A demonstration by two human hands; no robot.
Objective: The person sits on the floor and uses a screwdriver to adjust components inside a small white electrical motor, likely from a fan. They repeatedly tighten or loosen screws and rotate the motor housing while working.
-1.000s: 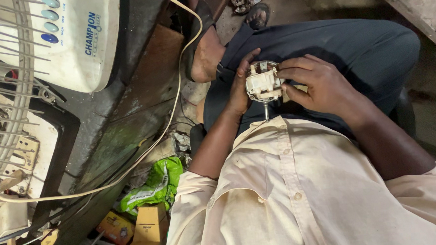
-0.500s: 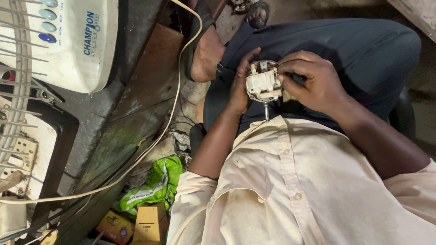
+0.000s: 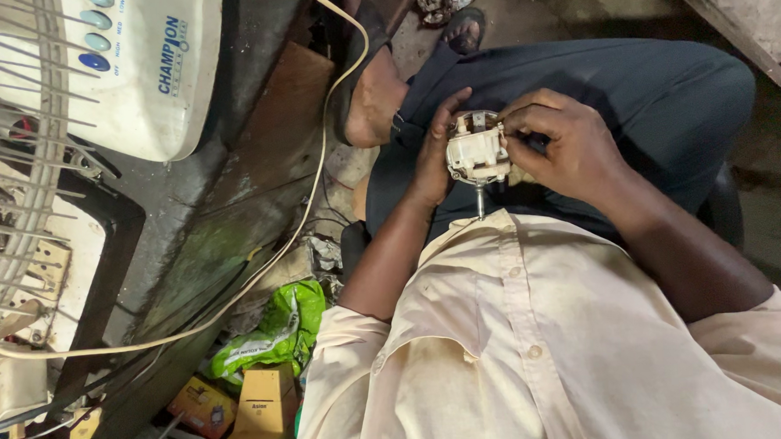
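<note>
Head view showed a small off-white fan motor held over the person's lap, above the dark trousers and just beyond the cream shirt. A thin metal shaft stuck out of the motor toward the shirt. The left hand cupped the motor from its left side, fingers wrapped round the casing and closed on it; the right hand pinched the motor's right edge with thumb and fingertips, also closed on it. By its look the motor was rigid and fairly dense for its size, with a plastic housing that would take a firm hold; the safest places to take it seemed the flat sides of the casing, not the slim shaft or the small terminals on top, which looked easier to bend. What the right fingertips were working at on the motor could not be made out, and the motor's far face was hidden behind both hands. Left of the motor a cream cable ran across the grimy floor past a white fan base and a wire fan guard, both cut off by the frame edge. Nearer the person, left of the shirt, lay a green bag and a yellow carton, partly hidden.
</note>
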